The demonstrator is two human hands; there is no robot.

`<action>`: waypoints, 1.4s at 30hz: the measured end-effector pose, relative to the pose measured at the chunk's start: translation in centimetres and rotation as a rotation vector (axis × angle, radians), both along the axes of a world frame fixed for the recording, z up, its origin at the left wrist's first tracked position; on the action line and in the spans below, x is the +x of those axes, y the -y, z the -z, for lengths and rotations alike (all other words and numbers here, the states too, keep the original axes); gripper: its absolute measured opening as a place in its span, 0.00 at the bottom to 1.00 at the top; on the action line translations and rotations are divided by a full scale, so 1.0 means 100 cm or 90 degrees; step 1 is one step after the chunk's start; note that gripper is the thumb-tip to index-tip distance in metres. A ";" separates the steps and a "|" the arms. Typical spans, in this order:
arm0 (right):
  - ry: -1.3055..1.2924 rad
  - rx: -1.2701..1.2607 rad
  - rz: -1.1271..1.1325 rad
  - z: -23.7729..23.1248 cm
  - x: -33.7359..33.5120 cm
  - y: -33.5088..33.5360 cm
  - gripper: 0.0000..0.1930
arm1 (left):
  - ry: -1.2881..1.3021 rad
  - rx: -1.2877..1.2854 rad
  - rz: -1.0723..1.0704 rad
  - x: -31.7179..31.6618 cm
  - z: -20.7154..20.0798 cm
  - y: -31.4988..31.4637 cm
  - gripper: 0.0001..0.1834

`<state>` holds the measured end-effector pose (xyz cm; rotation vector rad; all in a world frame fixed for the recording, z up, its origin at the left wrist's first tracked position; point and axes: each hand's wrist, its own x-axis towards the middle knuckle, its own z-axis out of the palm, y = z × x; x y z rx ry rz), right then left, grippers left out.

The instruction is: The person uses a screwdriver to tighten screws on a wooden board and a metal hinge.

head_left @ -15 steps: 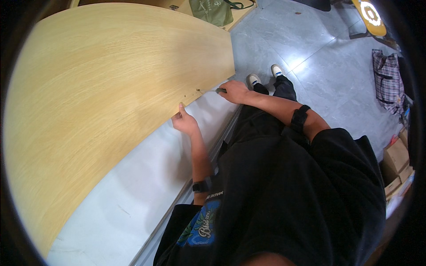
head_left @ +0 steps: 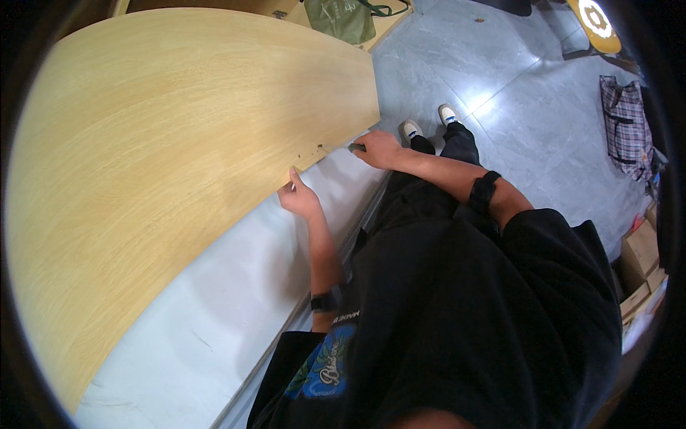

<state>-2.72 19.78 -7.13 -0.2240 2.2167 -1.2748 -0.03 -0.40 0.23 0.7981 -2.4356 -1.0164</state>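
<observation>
A large light wood-grain panel (head_left: pixel 179 121) lies flat on a white surface (head_left: pixel 214 286). My right hand (head_left: pixel 377 150) is closed round the dark handle of a screwdriver (head_left: pixel 355 147). The thin shaft points left over the panel's edge, its tip at a small dark spot (head_left: pixel 319 146) that could be a screw or a hole. Just left of that is another small hole (head_left: pixel 299 155). My left hand (head_left: pixel 299 197) grips the panel's near edge, thumb on top and the other fingers mostly hidden beneath.
At the far side a green bag (head_left: pixel 343 20) rests on a wooden piece. Grey floor tiles (head_left: pixel 500 107) spread to the right, with a plaid bag (head_left: pixel 625 129), a yellow seat-like object (head_left: pixel 602 28) and cardboard boxes (head_left: pixel 639 254) along that side. My shoes (head_left: pixel 411 130) stand by the panel's corner.
Almost nothing differs; the picture has shifted slightly. Both hands keep their places, and the screwdriver tip stays at the same spot.
</observation>
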 end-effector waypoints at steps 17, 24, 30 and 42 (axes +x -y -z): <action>-0.178 0.025 -0.026 0.012 0.007 0.002 0.15 | -0.047 0.159 0.031 0.002 0.015 0.012 0.15; -0.110 0.004 0.030 0.011 0.014 0.003 0.15 | -0.045 0.151 0.025 0.000 0.005 -0.004 0.17; -0.014 -0.057 0.069 -0.004 0.008 0.000 0.14 | -0.012 0.120 0.055 0.000 0.006 -0.003 0.15; -0.057 0.033 -0.049 0.006 -0.017 -0.004 0.17 | -0.017 0.161 0.032 0.001 0.011 0.005 0.16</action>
